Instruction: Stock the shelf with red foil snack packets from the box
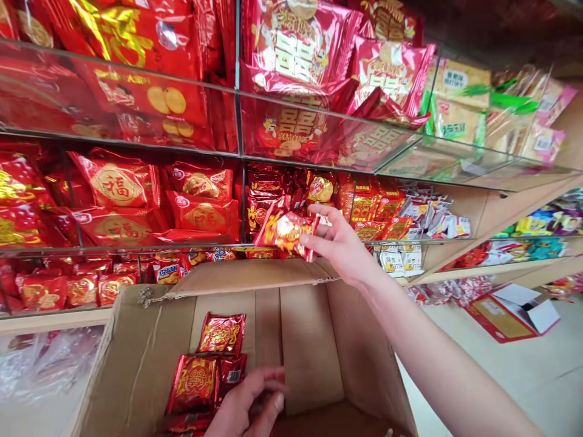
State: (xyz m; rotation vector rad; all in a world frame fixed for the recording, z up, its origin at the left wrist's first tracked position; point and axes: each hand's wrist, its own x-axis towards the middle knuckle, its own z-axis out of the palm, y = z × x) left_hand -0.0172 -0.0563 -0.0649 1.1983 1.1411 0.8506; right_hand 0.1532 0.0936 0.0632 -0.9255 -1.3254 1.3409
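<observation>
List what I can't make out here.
Open brown cardboard box: head view, near side cut off by bottom edge.
Lowest red foil packets inside: head view, blurred, cut off by bottom edge.
Shiny red-and-gold foil packet: head view, part hidden by right hand.
Small white wrapped packets: head view, fine print too small.

I saw 福 on red packs (119, 187) left of my right hand (330, 240), 囍 on pink packs (294, 51) above it, 囍 on packets (197, 381) by my left hand (250, 402).

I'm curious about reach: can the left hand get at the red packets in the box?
Probably yes: the left hand is inside the cardboard box, beside the red packets, with nothing visible between them.
</observation>
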